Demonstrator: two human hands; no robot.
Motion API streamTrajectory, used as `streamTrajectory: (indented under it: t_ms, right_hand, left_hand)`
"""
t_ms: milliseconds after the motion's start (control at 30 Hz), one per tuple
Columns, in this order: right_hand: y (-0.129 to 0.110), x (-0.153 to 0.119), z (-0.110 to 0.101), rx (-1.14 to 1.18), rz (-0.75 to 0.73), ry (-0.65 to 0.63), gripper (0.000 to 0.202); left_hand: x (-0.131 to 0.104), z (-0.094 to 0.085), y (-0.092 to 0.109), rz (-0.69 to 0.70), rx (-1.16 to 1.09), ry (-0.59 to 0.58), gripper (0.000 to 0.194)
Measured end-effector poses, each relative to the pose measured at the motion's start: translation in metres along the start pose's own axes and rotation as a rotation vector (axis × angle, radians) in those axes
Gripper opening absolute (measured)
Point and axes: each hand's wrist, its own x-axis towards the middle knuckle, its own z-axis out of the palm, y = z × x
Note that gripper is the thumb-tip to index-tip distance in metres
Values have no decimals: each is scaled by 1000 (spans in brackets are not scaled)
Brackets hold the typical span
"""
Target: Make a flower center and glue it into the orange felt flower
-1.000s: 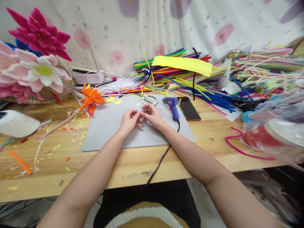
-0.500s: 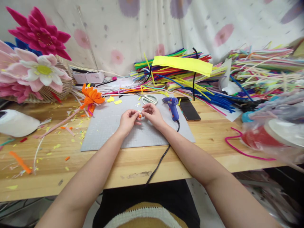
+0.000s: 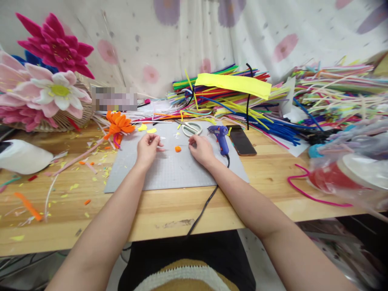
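- Here we are at the mat (image 3: 182, 173), and the orange piece (image 3: 178, 149) sits alone near its middle, between the two hands, touching neither.
- Left hand (image 3: 148, 150) hangs over the mat's left half, fingers bent, thumb close to the forefinger; whether a pinch hides something tiny there, I cannot tell.
- Right hand (image 3: 200, 148) is curled on the other side, nearer the mat's right edge; its fingertips are tucked away, so no telling whether they grip anything.
- How far along? The orange piece looks rolled or folded into a small lump, so its shaping seems done, or close to it.
- Over at the mat's far left corner, the orange flower (image 3: 119, 123) already has its petals bunched; the lump lies well apart, not joined to it.
- Any gluing of that lump appears left undone: the glue gun (image 3: 222, 139) lies by the mat's far right corner, neither hand on it.
- Scissors (image 3: 201, 130) rest at the far edge, untouched, and trimmings (image 3: 73, 186) litter the table's left end.
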Motion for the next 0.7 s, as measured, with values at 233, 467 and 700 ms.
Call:
streamTrajectory:
  t_ms: [233,467,700]
  right_hand:
    - [4,2,0,-13,-6,-6,14]
    - [2,-3,-1,45,27,75,27]
    - [1,-1,-2,139,80,183,9]
  left_hand:
    - [12,-15,-2,26,-43,152,17]
    - [16,-23,-1,141,-168,382,20]
    - [8,-9,-4,126,-140,242,18]
